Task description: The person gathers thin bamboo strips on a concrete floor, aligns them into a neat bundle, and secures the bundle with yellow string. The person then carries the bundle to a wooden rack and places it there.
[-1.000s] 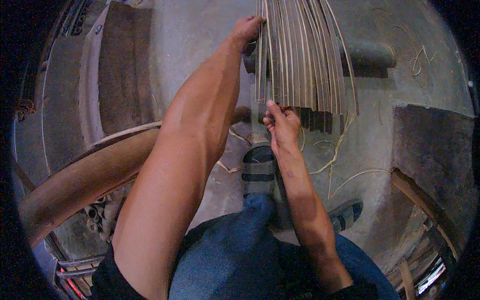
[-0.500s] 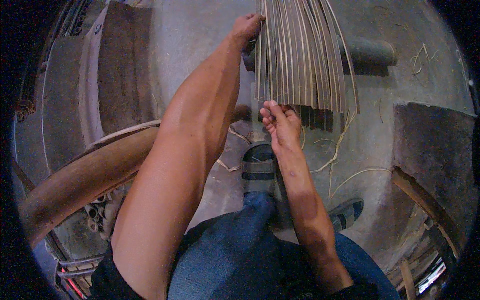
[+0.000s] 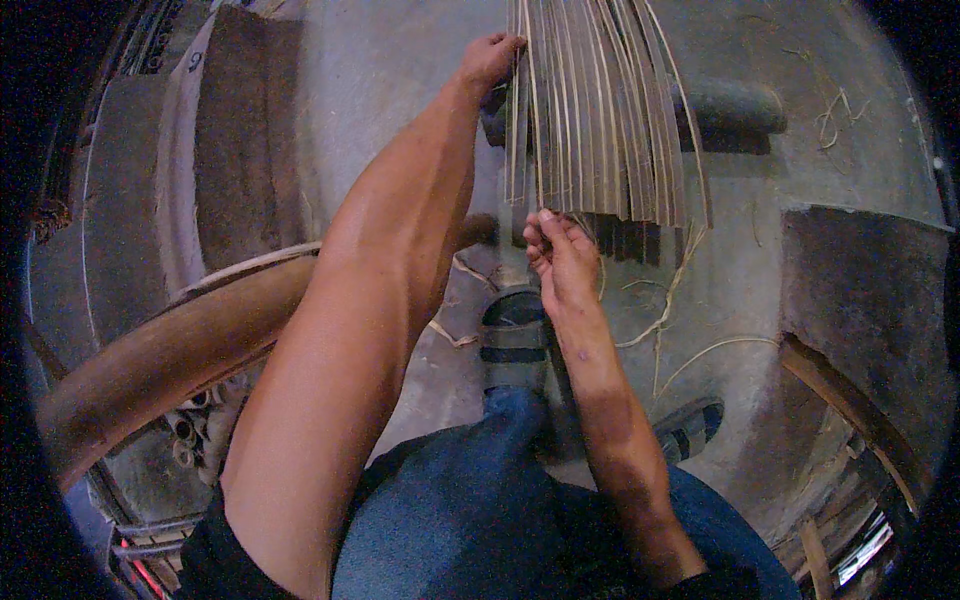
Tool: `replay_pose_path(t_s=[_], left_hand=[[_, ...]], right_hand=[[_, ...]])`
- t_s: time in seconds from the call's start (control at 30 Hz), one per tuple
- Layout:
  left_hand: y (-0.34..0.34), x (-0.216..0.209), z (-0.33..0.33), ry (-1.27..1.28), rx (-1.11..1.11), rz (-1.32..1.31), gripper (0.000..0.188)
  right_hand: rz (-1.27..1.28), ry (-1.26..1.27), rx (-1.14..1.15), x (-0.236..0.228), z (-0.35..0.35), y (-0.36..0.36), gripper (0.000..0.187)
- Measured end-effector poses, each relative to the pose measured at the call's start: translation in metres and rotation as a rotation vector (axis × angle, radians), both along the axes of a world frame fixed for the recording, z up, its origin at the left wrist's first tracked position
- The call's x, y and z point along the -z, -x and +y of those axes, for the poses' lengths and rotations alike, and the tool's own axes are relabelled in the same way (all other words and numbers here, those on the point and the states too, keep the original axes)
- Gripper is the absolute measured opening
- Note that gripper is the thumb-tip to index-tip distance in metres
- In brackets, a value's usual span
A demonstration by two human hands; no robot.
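A fan of long, thin split strips [image 3: 612, 130], probably bamboo or cane, hangs down from the top edge of the view. At its left side my left hand [image 3: 490, 60] is closed on the outermost strips; its fingertips are partly hidden. My right hand [image 3: 566, 262] is below the lower ends, with thumb and forefinger pinched together at the tip of one pale strip [image 3: 537, 150]. A gap separates this strip from a narrow pair on its left. The right hand's other fingers are curled.
Behind the strips a dark cylinder [image 3: 740, 110] lies across the concrete floor. A thick curved brown pole [image 3: 190, 350] is at left, above a bundle of tubes [image 3: 195, 425]. Loose fibres [image 3: 660, 320] trail near my sandals [image 3: 515, 330]. A dark mat [image 3: 860, 280] lies at right.
My right hand has drawn slightly down toward me. The gap between the leftmost strips and the others has widened, and the fan has shifted a little left. My left hand has barely moved.
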State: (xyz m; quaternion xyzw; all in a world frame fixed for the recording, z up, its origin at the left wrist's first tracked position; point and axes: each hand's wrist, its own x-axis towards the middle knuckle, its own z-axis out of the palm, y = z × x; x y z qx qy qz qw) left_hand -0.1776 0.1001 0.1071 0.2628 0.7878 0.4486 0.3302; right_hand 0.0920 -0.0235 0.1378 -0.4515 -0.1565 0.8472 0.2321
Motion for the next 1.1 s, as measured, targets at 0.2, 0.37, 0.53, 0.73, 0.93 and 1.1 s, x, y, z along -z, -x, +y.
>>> replay_pose_path(t_s=[0.2,0.37,0.53,0.73,0.93,1.1], left_hand=[[-0.003,-0.004,-0.002,0.015,-0.004,-0.010,0.043],[0.006,0.005,-0.003,-0.025,0.106,0.169,0.043],[0.001,0.005,0.002,-0.069,0.021,-0.073,0.044],[0.013,0.019,0.005,-0.057,-0.031,-0.110,0.042],[0.005,0.013,0.005,-0.071,-0.035,-0.105,0.040],[0.007,0.012,0.003,-0.058,-0.041,-0.127,0.039]], right_hand=[[-0.019,0.019,0.011,-0.002,0.002,0.000,0.012],[0.001,0.011,0.046,0.003,-0.002,-0.002,0.013],[-0.024,0.030,0.074,-0.002,0.000,-0.001,0.013],[0.013,0.031,0.086,0.000,-0.002,0.003,0.013],[0.020,0.055,0.015,-0.006,0.004,0.004,0.019],[0.009,0.017,-0.043,-0.002,0.007,0.007,0.020]])
